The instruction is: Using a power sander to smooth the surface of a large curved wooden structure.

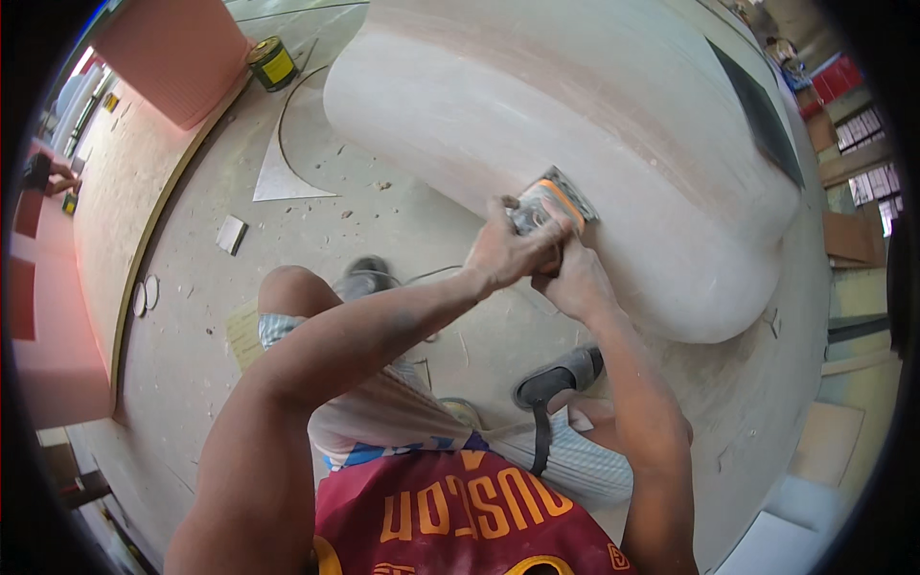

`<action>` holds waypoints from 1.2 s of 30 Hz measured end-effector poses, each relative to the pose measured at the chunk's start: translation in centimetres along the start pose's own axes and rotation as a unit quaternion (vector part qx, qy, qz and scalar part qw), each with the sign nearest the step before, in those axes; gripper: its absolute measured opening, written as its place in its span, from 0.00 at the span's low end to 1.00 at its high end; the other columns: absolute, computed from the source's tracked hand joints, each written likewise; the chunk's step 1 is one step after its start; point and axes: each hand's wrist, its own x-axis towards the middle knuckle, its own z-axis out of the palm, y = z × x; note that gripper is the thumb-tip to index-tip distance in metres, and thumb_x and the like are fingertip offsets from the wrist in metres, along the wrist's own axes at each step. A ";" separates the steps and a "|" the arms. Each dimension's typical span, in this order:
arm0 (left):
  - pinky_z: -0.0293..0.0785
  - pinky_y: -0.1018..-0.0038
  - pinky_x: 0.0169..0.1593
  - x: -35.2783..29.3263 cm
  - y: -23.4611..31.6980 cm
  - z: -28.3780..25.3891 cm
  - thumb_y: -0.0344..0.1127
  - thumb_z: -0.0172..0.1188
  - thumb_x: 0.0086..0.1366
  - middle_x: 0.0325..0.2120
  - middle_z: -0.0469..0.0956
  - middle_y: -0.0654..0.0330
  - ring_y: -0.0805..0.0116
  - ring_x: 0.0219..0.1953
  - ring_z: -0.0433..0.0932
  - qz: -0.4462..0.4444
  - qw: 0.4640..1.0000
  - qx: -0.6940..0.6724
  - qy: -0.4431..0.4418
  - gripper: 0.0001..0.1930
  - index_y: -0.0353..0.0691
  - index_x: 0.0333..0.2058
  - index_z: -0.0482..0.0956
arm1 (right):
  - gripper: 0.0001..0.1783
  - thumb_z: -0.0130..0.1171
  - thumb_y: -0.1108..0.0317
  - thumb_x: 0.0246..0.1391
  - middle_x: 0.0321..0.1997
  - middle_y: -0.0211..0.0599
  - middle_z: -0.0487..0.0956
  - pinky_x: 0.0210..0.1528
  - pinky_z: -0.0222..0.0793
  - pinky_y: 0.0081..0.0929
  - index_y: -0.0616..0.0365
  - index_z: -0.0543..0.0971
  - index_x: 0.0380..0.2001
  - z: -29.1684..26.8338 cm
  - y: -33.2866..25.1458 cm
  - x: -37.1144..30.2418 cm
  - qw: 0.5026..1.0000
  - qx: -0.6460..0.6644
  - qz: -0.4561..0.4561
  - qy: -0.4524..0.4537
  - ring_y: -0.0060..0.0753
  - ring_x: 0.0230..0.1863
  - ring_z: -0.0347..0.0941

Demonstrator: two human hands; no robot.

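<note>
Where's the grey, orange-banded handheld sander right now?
Head view, just right of centre: the grey, orange-banded handheld sander is held in the left hand and right hand, against the near side of the large white curved form.

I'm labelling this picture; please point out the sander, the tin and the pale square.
Sander (567, 200): head view, on its orange band.
Tin (277, 67): head view, on its yellow label.
Pale square (230, 233): head view, on its upper face.

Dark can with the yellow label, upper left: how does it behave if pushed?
The can looks like rigid metal, so probably stiff. It stands upright on its flat base, so a low push would likely slide it. Being cylindrical, it may roll if tipped. Contents hidden, so weight unclear.
</note>
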 end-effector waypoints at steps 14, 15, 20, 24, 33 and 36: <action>0.78 0.76 0.29 3.9 0.9 -11.2 0.53 0.74 0.56 0.35 0.81 0.53 0.69 0.28 0.81 0.065 0.983 -0.025 0.172 0.40 0.27 0.55 0.70 | 0.50 0.64 0.63 0.48 0.42 0.58 0.84 0.53 0.77 0.51 0.42 0.54 0.74 3.2 -9.6 9.9 0.995 -0.033 -0.053 -0.084 0.60 0.48 0.81; 0.76 0.78 0.27 4.6 1.0 -12.8 0.52 0.74 0.58 0.34 0.81 0.54 0.72 0.26 0.80 0.077 0.979 -0.035 0.183 0.37 0.27 0.54 0.71 | 0.49 0.64 0.63 0.49 0.42 0.59 0.83 0.54 0.77 0.51 0.44 0.55 0.73 3.8 -10.9 11.0 0.994 -0.017 -0.067 -0.084 0.60 0.48 0.81; 0.77 0.79 0.31 4.6 1.4 -14.3 0.50 0.73 0.60 0.34 0.81 0.56 0.75 0.31 0.80 0.056 0.977 -0.028 0.202 0.33 0.27 0.51 0.74 | 0.46 0.62 0.64 0.50 0.43 0.57 0.84 0.55 0.76 0.49 0.47 0.57 0.72 5.1 -11.7 12.0 0.994 -0.019 -0.067 -0.088 0.58 0.49 0.81; 0.81 0.67 0.44 3.6 0.3 -9.0 0.56 0.76 0.53 0.40 0.82 0.46 0.62 0.40 0.83 0.125 0.982 0.068 0.125 0.41 0.32 0.55 0.70 | 0.53 0.68 0.65 0.46 0.45 0.56 0.84 0.55 0.76 0.44 0.43 0.53 0.74 3.9 -6.5 8.0 0.995 -0.035 -0.007 -0.090 0.58 0.50 0.80; 0.80 0.52 0.49 -0.8 1.5 -1.6 0.66 0.74 0.51 0.41 0.80 0.31 0.35 0.45 0.82 0.085 0.972 0.204 -0.083 0.51 0.34 0.60 0.61 | 0.58 0.74 0.69 0.46 0.53 0.53 0.82 0.56 0.77 0.39 0.47 0.48 0.74 5.0 1.4 -0.8 0.982 0.156 -0.005 0.110 0.52 0.54 0.80; 0.81 0.55 0.48 -0.3 1.1 -3.2 0.63 0.74 0.53 0.41 0.80 0.33 0.39 0.44 0.84 0.103 0.979 0.169 -0.045 0.49 0.34 0.60 0.62 | 0.58 0.73 0.71 0.45 0.52 0.51 0.82 0.55 0.78 0.39 0.48 0.48 0.74 5.2 0.5 1.1 0.990 0.095 -0.020 0.101 0.52 0.53 0.81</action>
